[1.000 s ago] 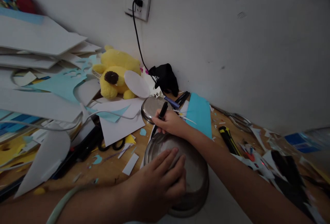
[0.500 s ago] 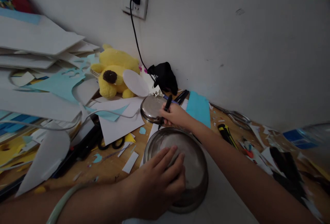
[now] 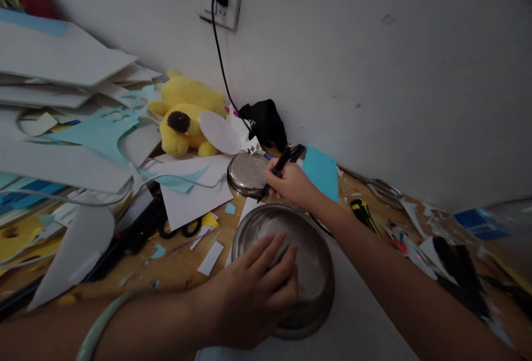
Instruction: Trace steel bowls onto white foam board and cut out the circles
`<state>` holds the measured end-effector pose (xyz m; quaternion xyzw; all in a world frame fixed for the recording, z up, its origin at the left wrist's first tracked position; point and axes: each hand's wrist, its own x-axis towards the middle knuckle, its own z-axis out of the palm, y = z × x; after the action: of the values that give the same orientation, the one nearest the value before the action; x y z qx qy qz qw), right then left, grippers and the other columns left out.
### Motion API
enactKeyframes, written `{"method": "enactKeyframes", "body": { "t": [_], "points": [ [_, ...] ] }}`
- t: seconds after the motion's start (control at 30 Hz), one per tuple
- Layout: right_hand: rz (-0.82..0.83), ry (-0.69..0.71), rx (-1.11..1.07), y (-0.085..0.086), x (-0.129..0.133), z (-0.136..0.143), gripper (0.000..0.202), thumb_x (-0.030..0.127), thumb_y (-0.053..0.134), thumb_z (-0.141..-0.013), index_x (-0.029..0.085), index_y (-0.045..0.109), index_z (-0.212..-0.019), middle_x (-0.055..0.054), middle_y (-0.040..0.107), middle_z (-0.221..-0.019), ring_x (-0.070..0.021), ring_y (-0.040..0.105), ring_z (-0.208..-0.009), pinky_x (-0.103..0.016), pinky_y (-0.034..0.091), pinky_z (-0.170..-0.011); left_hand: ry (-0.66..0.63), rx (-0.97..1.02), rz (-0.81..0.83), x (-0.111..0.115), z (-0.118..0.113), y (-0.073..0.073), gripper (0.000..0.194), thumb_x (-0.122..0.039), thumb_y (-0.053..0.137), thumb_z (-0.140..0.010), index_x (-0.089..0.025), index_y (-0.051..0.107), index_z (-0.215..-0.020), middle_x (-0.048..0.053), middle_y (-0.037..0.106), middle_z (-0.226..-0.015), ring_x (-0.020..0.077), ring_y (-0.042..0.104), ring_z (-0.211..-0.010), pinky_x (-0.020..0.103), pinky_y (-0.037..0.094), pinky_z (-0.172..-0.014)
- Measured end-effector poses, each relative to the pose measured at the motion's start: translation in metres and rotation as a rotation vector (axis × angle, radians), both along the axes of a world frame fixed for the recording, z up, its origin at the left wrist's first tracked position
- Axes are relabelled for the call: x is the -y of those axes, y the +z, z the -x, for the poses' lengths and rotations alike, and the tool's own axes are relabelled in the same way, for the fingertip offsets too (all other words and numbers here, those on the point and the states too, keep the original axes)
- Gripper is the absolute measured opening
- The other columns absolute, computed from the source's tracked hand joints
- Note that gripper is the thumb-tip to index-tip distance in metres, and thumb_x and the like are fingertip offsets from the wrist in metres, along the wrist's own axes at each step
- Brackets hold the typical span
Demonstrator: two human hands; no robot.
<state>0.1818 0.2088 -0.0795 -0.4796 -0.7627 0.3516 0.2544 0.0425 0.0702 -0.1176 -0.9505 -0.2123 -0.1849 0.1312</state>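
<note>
A round metal bowl (image 3: 310, 272) lies upside down on a white sheet (image 3: 357, 316). My left hand (image 3: 261, 289) rests over its base, fingers stretched out and pressing on the metal; the thumb is hidden. Beyond the bowl's far rim, my right hand (image 3: 288, 181) is closed round a black marker pen (image 3: 282, 159), held slanted. Its tip is hard to make out near the rim. A smaller upturned metal bowl (image 3: 247, 173) sits just left of my right hand. A pale bangle (image 3: 100, 322) is on my left wrist.
Paper and board offcuts (image 3: 62, 56) pile up on the left, beside a yellow plush toy (image 3: 187, 112). Scissors (image 3: 180, 228) lie left of the bowl. A yellow-black cutter (image 3: 363, 214), metal tongs (image 3: 382, 189) and a plastic bottle (image 3: 494, 220) are on the right.
My right hand and the marker have shifted slightly right along the far side of the bowl. My left hand stays on the bowl.
</note>
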Motion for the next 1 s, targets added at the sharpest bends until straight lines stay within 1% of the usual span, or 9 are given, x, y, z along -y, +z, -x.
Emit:
{"method": "enactKeyframes", "body": {
  "t": [0.07,0.13,0.3,0.47,0.53,0.63,0.77,0.9,1.0],
  "points": [
    [0.007,0.072,-0.004,0.001,0.008,0.011,0.014,0.028,0.047,-0.078,0.02,0.044,-0.067,0.005,0.052,-0.046,-0.0091,0.048,-0.038,-0.02,0.036,-0.042,0.003,-0.007,0.003,0.0,0.0,0.0,0.035,-0.036,0.044,-0.086,-0.01,0.051,-0.109,0.018,0.051,-0.128,0.0386,0.043,-0.121,0.048,0.023,-0.102],
    [0.003,0.107,0.046,0.001,0.014,0.02,0.015,0.029,0.047,-0.079,0.021,0.045,-0.067,0.005,0.052,-0.047,-0.0094,0.048,-0.039,-0.021,0.035,-0.043,0.008,0.005,0.003,0.001,-0.001,0.0,0.035,-0.036,0.045,-0.086,-0.01,0.051,-0.109,0.018,0.051,-0.127,0.0387,0.043,-0.121,0.048,0.024,-0.101],
    [-0.086,0.211,0.149,-0.001,0.019,0.029,0.019,0.025,0.046,-0.08,0.02,0.042,-0.062,0.004,0.051,-0.049,-0.0099,0.047,-0.047,-0.023,0.033,-0.05,0.036,0.053,0.004,0.004,-0.001,-0.004,0.033,-0.034,0.044,-0.087,-0.011,0.052,-0.109,0.016,0.052,-0.127,0.0347,0.044,-0.12,0.046,0.025,-0.1],
    [-0.098,0.221,0.16,-0.002,0.021,0.031,0.02,0.026,0.045,-0.081,0.02,0.044,-0.063,0.004,0.051,-0.05,-0.0099,0.046,-0.049,-0.023,0.03,-0.051,0.081,0.056,-0.022,0.009,-0.001,-0.006,0.032,-0.029,0.043,-0.087,-0.012,0.054,-0.111,0.014,0.052,-0.128,0.0276,0.043,-0.118,0.039,0.032,-0.09],
    [-0.093,0.244,0.151,-0.003,0.022,0.032,0.019,0.025,0.046,-0.081,0.019,0.044,-0.063,0.004,0.051,-0.05,-0.0098,0.046,-0.049,-0.023,0.03,-0.051,0.068,0.039,-0.026,0.011,0.0,-0.005,0.032,-0.028,0.041,-0.087,-0.013,0.056,-0.111,0.011,0.053,-0.127,0.0248,0.044,-0.114,0.036,0.033,-0.086],
    [-0.061,0.293,0.133,-0.004,0.023,0.036,0.017,0.024,0.046,-0.08,0.02,0.044,-0.064,0.004,0.052,-0.05,-0.0101,0.047,-0.049,-0.023,0.032,-0.052,0.04,-0.012,-0.08,0.014,0.0,-0.002,0.033,-0.024,0.038,-0.088,-0.014,0.058,-0.111,0.008,0.056,-0.123,0.0209,0.046,-0.107,0.032,0.035,-0.085],
    [-0.01,0.338,0.128,-0.005,0.025,0.04,0.015,0.023,0.046,-0.079,0.02,0.043,-0.065,0.004,0.051,-0.051,-0.0107,0.048,-0.05,-0.023,0.033,-0.052,0.076,-0.042,-0.178,0.018,-0.002,0.001,0.036,-0.021,0.035,-0.088,-0.01,0.059,-0.112,0.01,0.058,-0.119,0.0214,0.049,-0.103,0.032,0.035,-0.086],
    [0.058,0.283,0.051,0.003,0.029,0.04,0.016,0.027,0.044,-0.082,0.02,0.042,-0.067,0.006,0.049,-0.05,-0.0088,0.047,-0.045,-0.021,0.034,-0.05,0.089,-0.034,-0.23,0.02,-0.004,0.002,0.038,-0.018,0.032,-0.088,-0.006,0.06,-0.111,0.013,0.061,-0.114,0.0221,0.054,-0.099,0.033,0.037,-0.086],
    [0.018,0.269,0.043,0.01,0.036,0.041,0.017,0.026,0.044,-0.081,0.02,0.041,-0.066,0.006,0.048,-0.051,-0.008,0.046,-0.047,-0.02,0.034,-0.051,0.085,-0.036,-0.246,0.021,-0.004,0.001,0.04,-0.017,0.031,-0.088,-0.003,0.058,-0.113,0.015,0.061,-0.114,0.0226,0.056,-0.099,0.034,0.038,-0.087]
  ]
}}
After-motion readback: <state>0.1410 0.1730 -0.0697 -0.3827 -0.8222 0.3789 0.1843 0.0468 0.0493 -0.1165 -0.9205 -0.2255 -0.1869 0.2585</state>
